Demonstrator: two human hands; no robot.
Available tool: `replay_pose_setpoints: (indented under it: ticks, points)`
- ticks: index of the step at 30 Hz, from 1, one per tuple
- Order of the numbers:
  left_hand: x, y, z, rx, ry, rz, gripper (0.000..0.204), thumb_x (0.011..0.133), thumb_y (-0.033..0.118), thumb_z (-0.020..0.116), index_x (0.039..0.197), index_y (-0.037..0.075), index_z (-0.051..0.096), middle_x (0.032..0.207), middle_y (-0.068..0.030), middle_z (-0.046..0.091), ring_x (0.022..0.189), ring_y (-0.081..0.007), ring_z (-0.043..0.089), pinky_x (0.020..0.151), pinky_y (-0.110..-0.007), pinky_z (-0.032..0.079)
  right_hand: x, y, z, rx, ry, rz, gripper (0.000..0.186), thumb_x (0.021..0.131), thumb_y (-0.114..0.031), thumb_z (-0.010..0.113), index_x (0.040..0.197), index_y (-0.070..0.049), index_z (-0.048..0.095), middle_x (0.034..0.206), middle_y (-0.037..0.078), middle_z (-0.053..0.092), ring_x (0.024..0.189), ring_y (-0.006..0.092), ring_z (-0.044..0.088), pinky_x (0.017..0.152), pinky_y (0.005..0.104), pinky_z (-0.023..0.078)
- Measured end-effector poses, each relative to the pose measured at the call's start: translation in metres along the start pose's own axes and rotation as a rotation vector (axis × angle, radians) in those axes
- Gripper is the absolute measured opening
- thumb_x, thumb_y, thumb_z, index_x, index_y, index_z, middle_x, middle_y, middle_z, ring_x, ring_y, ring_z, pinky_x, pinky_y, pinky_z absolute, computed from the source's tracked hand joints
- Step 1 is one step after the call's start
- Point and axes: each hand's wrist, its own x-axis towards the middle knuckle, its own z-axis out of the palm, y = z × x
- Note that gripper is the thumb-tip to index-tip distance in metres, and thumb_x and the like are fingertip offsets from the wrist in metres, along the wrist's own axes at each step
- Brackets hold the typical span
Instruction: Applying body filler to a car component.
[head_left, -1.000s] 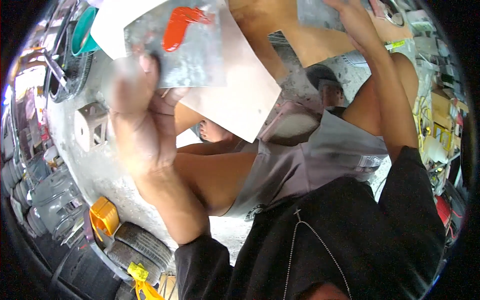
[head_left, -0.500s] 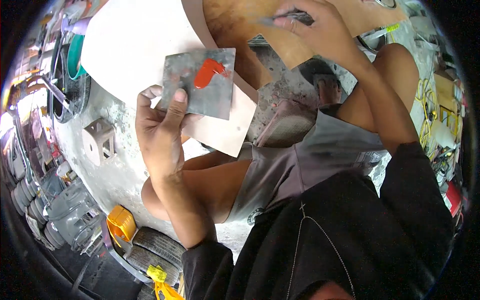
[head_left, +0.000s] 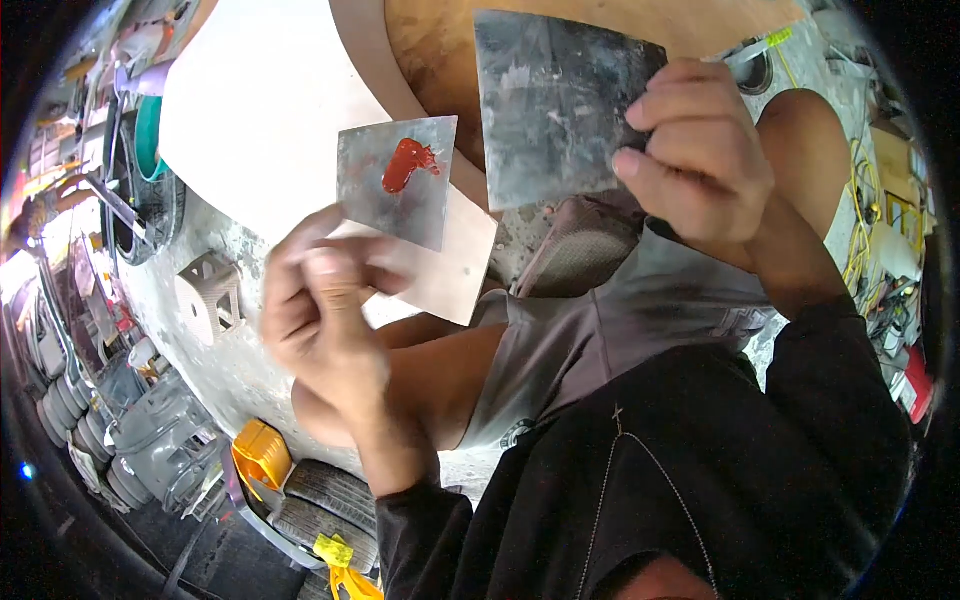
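Observation:
A square grey metal plate (head_left: 360, 160) bears a blob of red paste (head_left: 404, 168) and sits over the pale curved panel (head_left: 265, 90). My left hand (head_left: 325, 310) is just below the plate's lower left corner, blurred by motion. Its thumb and fingers look apart, and the plate is out of its grip. My right hand (head_left: 710, 155) pinches a second, larger dark grey metal plate (head_left: 560, 110) by its right edge. This plate is raised with its scuffed broad face showing, and hides part of the brown board (head_left: 440, 50) behind it.
On the grey floor at left stands a pale perforated bracket (head_left: 208, 295). Tyres (head_left: 325, 500) and a yellow plastic container (head_left: 262, 455) lie at lower left. A patterned slipper (head_left: 580, 245) shows between my legs. Yellow cord (head_left: 858, 215) lies at right.
My left hand has let go of the plate with red paste and drawn down from it. My right hand has come down and nearer, showing the dark plate's broad face.

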Motion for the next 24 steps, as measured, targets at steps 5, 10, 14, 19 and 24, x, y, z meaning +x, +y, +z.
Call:
replay_pose_setpoints:
  ticks: [5,10,14,19,24]
  points:
    - [-0.011,0.003,0.042,-0.511,-0.266,-0.381,0.036,0.093,0.013,0.069,0.125,-0.002,0.058,0.106,-0.0108,0.071,0.085,-0.0140,0.068,0.068,-0.028,0.060,0.004,-0.021,0.013,0.013,0.002,-0.129,0.024,0.068,0.000,0.075,0.089,-0.005,0.063,0.090,0.007,0.052,0.085,0.0271,0.061,0.067,0.0429,0.052]
    - [-0.005,0.009,0.054,-0.361,-0.158,-0.368,0.018,0.095,0.010,0.066,0.108,-0.002,0.064,0.091,-0.0061,0.072,0.072,-0.0067,0.065,0.059,-0.021,0.057,0.016,-0.026,0.013,-0.075,-0.279,0.097,0.032,0.075,-0.016,0.074,0.106,-0.022,0.071,0.113,0.006,0.062,0.109,0.0273,0.060,0.091,0.0439,0.049]
    - [-0.001,0.014,0.052,-0.161,-0.115,-0.255,0.017,0.096,0.015,0.066,0.096,-0.002,0.067,0.074,-0.0036,0.067,0.060,-0.0066,0.060,0.052,-0.021,0.051,0.006,-0.012,0.011,-0.124,-0.380,0.116,0.042,0.078,-0.017,0.069,0.117,-0.031,0.070,0.137,0.007,0.058,0.121,0.0274,0.056,0.097,0.0437,0.045]
    - [-0.005,0.019,0.045,-0.305,-0.335,-0.410,0.030,0.101,0.023,0.058,0.086,-0.002,0.062,0.070,-0.0095,0.069,0.050,-0.0124,0.063,0.046,-0.021,0.049,-0.003,0.007,-0.005,-0.247,-0.352,0.088,0.034,0.087,-0.027,0.064,0.117,-0.010,0.069,0.108,0.004,0.069,0.092,0.0179,0.068,0.082,0.0342,0.050]
    - [-0.002,0.022,0.042,-0.318,-0.298,-0.313,0.044,0.105,0.032,0.049,0.079,-0.001,0.061,0.064,-0.0084,0.065,0.046,-0.0137,0.061,0.042,-0.022,0.045,-0.021,0.016,-0.029,0.252,-0.291,1.160,0.032,0.101,-0.032,0.056,0.103,-0.002,0.067,0.086,0.006,0.069,0.072,0.0137,0.065,0.062,0.0251,0.048]
